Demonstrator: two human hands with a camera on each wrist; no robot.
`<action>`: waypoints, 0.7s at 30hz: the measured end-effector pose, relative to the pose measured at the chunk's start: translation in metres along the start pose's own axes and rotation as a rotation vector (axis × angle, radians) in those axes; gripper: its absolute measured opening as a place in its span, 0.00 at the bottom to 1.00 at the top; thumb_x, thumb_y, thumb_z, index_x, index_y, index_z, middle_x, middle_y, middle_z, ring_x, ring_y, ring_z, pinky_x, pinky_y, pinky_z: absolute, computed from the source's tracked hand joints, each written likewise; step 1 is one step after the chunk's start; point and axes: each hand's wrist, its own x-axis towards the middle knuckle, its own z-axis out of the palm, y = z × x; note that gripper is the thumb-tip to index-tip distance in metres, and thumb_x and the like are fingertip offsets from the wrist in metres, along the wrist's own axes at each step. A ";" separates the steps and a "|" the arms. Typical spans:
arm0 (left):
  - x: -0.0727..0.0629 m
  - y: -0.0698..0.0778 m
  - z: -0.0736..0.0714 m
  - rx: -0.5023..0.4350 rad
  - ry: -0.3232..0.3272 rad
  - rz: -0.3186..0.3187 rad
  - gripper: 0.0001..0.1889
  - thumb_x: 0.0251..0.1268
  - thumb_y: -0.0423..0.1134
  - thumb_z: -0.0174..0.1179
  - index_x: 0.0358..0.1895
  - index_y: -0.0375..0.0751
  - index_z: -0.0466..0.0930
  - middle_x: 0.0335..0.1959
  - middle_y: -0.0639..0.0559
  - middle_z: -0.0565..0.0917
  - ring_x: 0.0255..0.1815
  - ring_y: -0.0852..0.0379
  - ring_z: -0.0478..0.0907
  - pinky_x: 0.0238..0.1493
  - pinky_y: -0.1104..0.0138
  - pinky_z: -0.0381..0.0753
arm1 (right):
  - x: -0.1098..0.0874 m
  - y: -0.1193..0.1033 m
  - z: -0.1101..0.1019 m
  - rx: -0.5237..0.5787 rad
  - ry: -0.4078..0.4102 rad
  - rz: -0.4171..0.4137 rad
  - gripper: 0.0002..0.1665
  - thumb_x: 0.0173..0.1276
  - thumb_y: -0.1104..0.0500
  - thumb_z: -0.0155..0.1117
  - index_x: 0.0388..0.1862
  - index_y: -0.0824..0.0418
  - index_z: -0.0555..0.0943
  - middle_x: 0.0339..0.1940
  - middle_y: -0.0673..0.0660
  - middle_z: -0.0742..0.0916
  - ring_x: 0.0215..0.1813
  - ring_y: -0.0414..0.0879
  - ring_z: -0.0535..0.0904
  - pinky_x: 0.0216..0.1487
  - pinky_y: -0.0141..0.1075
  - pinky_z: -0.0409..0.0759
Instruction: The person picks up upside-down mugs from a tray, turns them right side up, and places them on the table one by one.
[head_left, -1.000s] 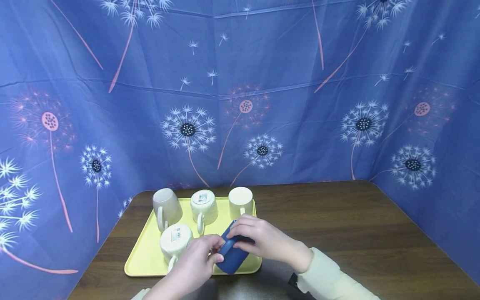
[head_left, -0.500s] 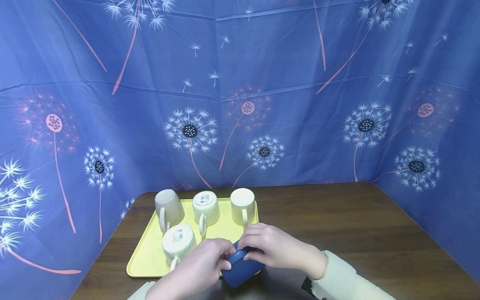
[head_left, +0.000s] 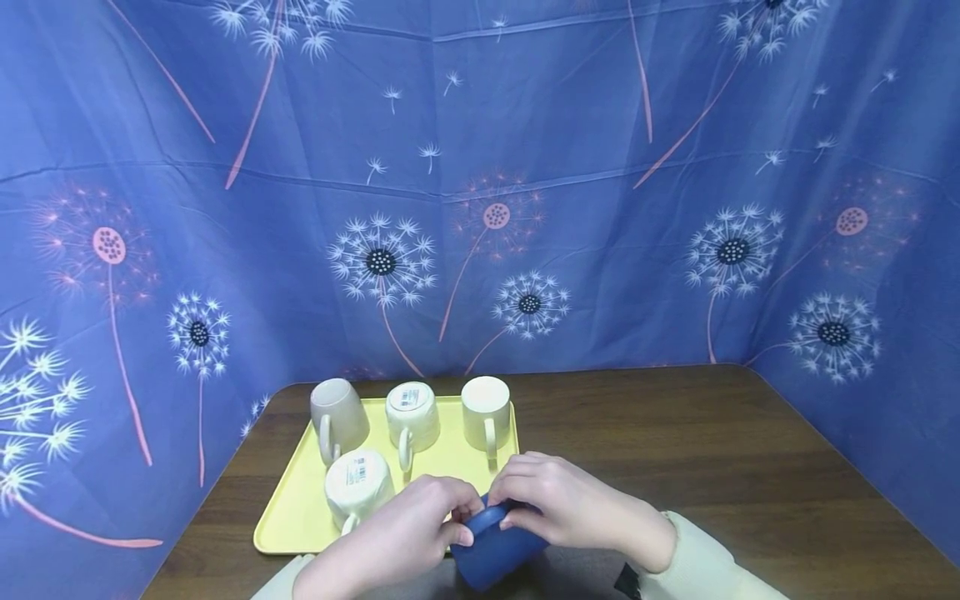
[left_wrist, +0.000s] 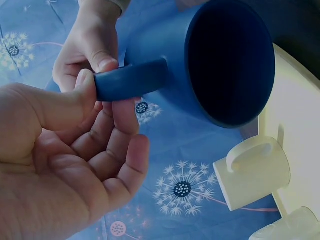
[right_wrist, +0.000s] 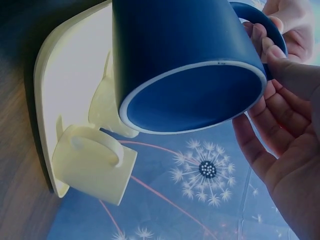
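Observation:
A dark blue mug [head_left: 495,557] lies tilted on its side in both hands, over the front right of the yellow tray and the table edge. My left hand [head_left: 420,521] pinches its handle [left_wrist: 132,80] between thumb and fingers, at the end nearer the mouth. My right hand [head_left: 558,504] pinches the same handle at the end nearer the base. The left wrist view shows the dark mouth of the mug; the right wrist view shows its flat base [right_wrist: 195,97] with a pale ring.
On the yellow tray [head_left: 292,521], a greyish mug [head_left: 341,417] and two white mugs, one embossed [head_left: 412,421] and one plain [head_left: 480,412], stand upside down at the back. Another upside-down white mug [head_left: 358,483] stands in front, beside my left forearm. Dark wooden table [head_left: 675,467] extends right.
Both hands have carried the blue mug to the right and nearer the body, and it has turned further onto its side. The other mugs have kept their places on the tray.

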 end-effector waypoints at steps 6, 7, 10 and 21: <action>0.000 0.000 -0.001 -0.041 -0.002 0.001 0.07 0.54 0.31 0.66 0.32 0.48 0.80 0.27 0.67 0.77 0.30 0.74 0.71 0.34 0.78 0.75 | -0.003 -0.003 0.000 0.009 0.026 0.029 0.09 0.60 0.57 0.68 0.38 0.55 0.78 0.35 0.44 0.82 0.41 0.34 0.77 0.50 0.26 0.72; 0.000 0.000 -0.001 -0.055 0.002 0.001 0.07 0.54 0.31 0.66 0.33 0.47 0.81 0.27 0.66 0.78 0.30 0.74 0.71 0.35 0.78 0.75 | -0.004 -0.003 0.000 0.011 0.034 0.037 0.09 0.60 0.57 0.68 0.37 0.55 0.78 0.35 0.44 0.82 0.41 0.34 0.77 0.50 0.26 0.73; 0.000 -0.001 -0.001 -0.089 0.029 0.016 0.08 0.54 0.30 0.65 0.35 0.47 0.82 0.30 0.65 0.80 0.32 0.74 0.72 0.36 0.77 0.75 | -0.006 -0.004 0.000 0.037 0.051 0.075 0.09 0.59 0.58 0.68 0.37 0.55 0.78 0.36 0.44 0.82 0.42 0.34 0.77 0.49 0.25 0.73; 0.000 -0.006 0.008 -0.086 0.244 0.107 0.07 0.56 0.35 0.66 0.38 0.48 0.82 0.32 0.62 0.81 0.33 0.69 0.75 0.38 0.73 0.77 | -0.016 -0.006 -0.002 0.160 0.133 0.194 0.11 0.57 0.62 0.69 0.38 0.56 0.78 0.34 0.45 0.82 0.38 0.35 0.76 0.41 0.22 0.74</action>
